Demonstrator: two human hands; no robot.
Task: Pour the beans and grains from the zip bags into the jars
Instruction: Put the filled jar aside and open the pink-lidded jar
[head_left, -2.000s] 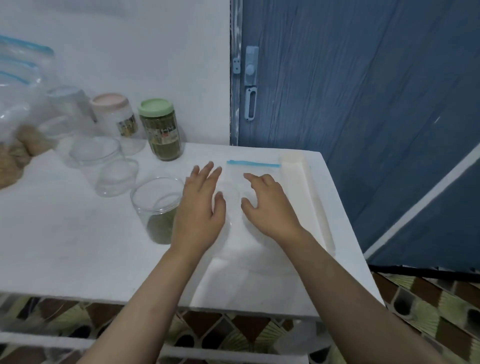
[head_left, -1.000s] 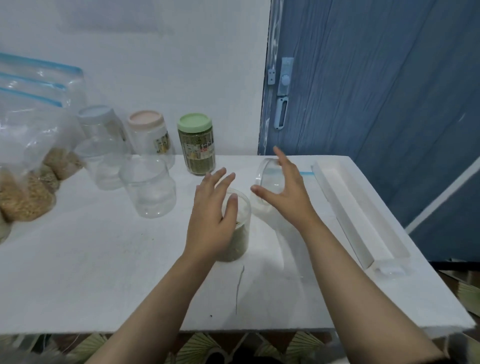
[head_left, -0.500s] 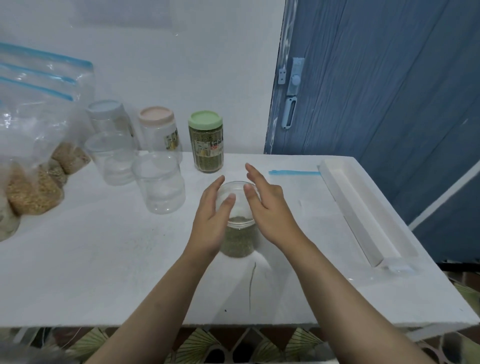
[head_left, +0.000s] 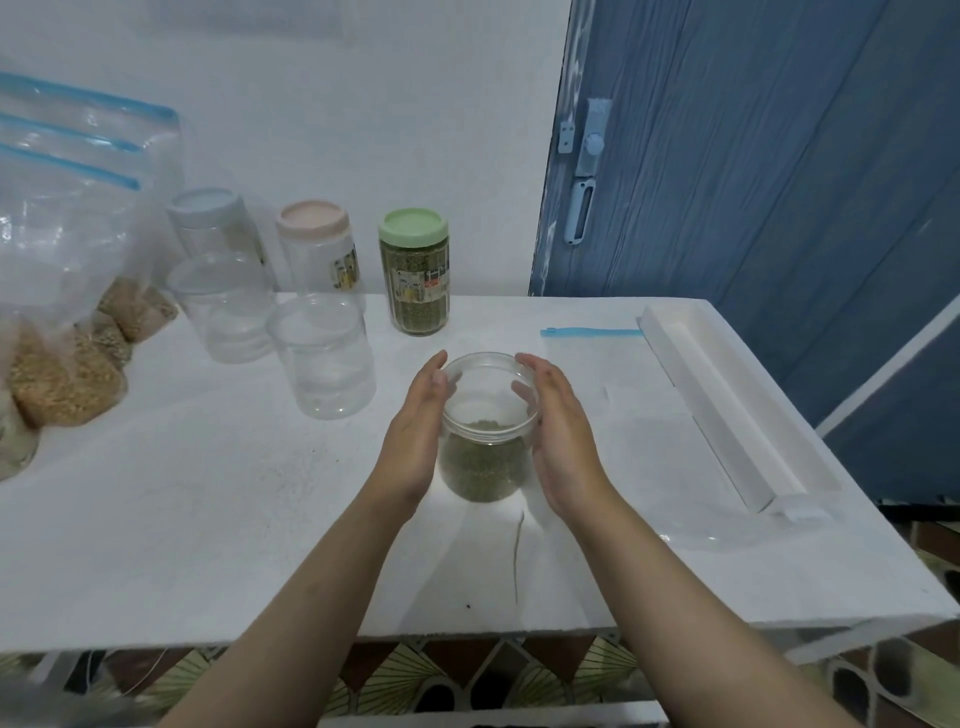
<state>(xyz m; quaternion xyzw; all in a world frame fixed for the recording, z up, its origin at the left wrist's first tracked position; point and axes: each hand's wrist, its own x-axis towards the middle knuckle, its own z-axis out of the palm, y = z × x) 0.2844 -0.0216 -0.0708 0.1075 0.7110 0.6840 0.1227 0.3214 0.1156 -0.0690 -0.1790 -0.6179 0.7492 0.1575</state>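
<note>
A clear jar (head_left: 483, 460), about half full of green beans, stands in the middle of the white table (head_left: 208, 530) with a clear lid (head_left: 488, 382) on its mouth. My left hand (head_left: 415, 436) lies against the jar's left side and my right hand (head_left: 563, 436) against its right side. The fingers of both hands are straight and reach up to the lid's rim. An empty zip bag with a blue strip (head_left: 589, 332) lies flat to the right. Zip bags of tan grains (head_left: 62, 384) lean at the far left.
Two empty clear jars (head_left: 324, 364) (head_left: 223, 312) stand left of centre. Behind them are a blue-lidded jar (head_left: 208, 218), a pink-lidded jar (head_left: 317, 244) and a green-lidded jar full of beans (head_left: 415, 275). A white foam channel (head_left: 727, 410) runs along the table's right side by the blue door (head_left: 779, 156).
My right hand picked up the clear lid from the table and brought it onto the bean jar. My left hand moved to the jar's side. Both hands now flank the jar.
</note>
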